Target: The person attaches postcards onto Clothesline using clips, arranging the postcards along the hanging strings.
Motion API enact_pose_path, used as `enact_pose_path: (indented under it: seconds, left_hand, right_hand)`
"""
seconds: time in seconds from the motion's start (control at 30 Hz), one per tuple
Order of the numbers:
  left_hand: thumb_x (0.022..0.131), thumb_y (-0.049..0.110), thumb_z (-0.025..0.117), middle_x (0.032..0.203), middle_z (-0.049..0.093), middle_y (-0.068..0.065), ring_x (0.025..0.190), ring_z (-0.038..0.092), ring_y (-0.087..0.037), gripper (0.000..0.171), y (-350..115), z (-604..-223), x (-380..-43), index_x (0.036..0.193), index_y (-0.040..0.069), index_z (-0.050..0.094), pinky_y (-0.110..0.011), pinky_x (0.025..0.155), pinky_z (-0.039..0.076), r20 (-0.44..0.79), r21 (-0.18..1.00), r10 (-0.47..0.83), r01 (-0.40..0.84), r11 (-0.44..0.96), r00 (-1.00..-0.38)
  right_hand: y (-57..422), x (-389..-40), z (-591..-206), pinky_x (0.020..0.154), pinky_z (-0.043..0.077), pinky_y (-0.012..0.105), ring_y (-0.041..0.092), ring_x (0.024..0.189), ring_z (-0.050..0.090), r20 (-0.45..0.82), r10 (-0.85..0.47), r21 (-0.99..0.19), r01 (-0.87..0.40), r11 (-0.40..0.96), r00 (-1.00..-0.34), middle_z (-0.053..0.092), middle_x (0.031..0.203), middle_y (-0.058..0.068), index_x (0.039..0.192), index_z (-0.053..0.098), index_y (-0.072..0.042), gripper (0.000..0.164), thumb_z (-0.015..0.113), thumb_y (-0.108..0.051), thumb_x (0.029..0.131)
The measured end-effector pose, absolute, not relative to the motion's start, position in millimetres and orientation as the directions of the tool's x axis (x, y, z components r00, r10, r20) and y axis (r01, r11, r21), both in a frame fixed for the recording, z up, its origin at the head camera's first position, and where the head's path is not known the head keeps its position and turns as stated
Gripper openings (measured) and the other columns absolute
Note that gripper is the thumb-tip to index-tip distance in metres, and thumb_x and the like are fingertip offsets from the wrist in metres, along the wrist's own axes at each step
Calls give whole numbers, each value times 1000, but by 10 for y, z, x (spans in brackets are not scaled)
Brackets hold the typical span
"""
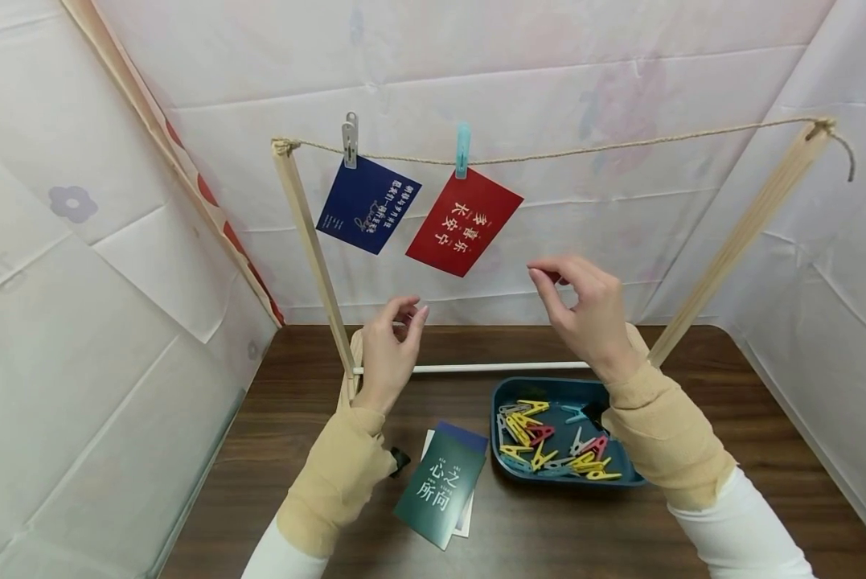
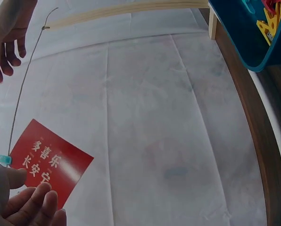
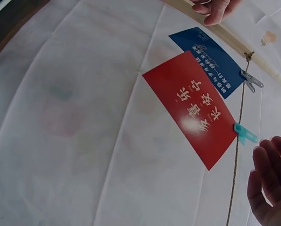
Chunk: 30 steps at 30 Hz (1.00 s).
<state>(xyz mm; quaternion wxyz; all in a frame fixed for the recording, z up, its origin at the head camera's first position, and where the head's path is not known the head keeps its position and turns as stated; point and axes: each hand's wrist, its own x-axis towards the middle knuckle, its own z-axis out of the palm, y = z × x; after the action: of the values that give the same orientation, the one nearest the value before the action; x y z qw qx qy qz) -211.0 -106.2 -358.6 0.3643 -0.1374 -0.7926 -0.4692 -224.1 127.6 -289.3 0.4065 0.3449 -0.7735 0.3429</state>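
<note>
From a twine line (image 1: 592, 151) hang a red card (image 1: 465, 223) and a blue card (image 1: 370, 206). A light-blue clothespin (image 1: 463, 151) clips the red one, a grey clothespin (image 1: 350, 141) the blue one. Below the cards is my left hand (image 1: 395, 346), loosely bent with nothing in it. My right hand (image 1: 584, 310) is raised to the right of the red card, apart from it. In the right wrist view its relaxed fingers (image 3: 268, 174) hold nothing. A small stack of cards, a green card (image 1: 443, 482) on top, lies on the table below the left hand.
A dark blue tray (image 1: 496, 434) holds several yellow, red, grey and blue clothespins, partly behind my right forearm. Wooden posts, left (image 1: 309, 249) and right (image 1: 744, 241), carry the line. A white rod (image 1: 498, 367) joins them low, above the brown table (image 1: 259, 482).
</note>
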Motion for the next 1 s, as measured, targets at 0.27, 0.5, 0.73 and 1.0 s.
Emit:
enact_pose_path:
  seconds: [0.27,0.5,0.73,1.0]
  left_hand:
    - [83,9,62,73,60,-6,60,53,-12,15,-970,-3699,-2013,94,-1,61,-23,52,44,694,642,-107,545,539,-712]
    - [83,11,63,74,60,-4,62,53,-10,16,-900,-3799,-1948,95,0,61,-23,52,44,655,656,-80,514,553,-751]
    - [83,13,63,74,59,-2,63,54,-11,18,-835,-3894,-1900,97,2,60,-30,53,45,617,673,-59,488,557,-784]
    - [83,16,64,77,59,-1,66,54,-10,21,-761,-4017,-1835,99,3,59,-26,53,45,545,697,-36,430,574,-837]
  right_hand:
    - [1317,-2196,-3132,66,45,31,17,73,55,834,-217,-340,-781,524,-508,63,83,8,93,65,-1,15,65,-1,78]
    - [1334,-2170,-3341,65,46,31,16,75,55,785,-243,-384,-756,530,-569,61,83,7,95,64,-2,16,65,-2,79]
    - [1346,-2163,-3506,63,44,29,14,74,54,740,-268,-414,-732,541,-617,61,83,5,94,64,-3,14,63,-3,80]
    - [1370,-2143,-3689,61,43,28,11,72,53,668,-320,-432,-700,568,-672,59,82,3,94,63,-4,14,64,-6,81]
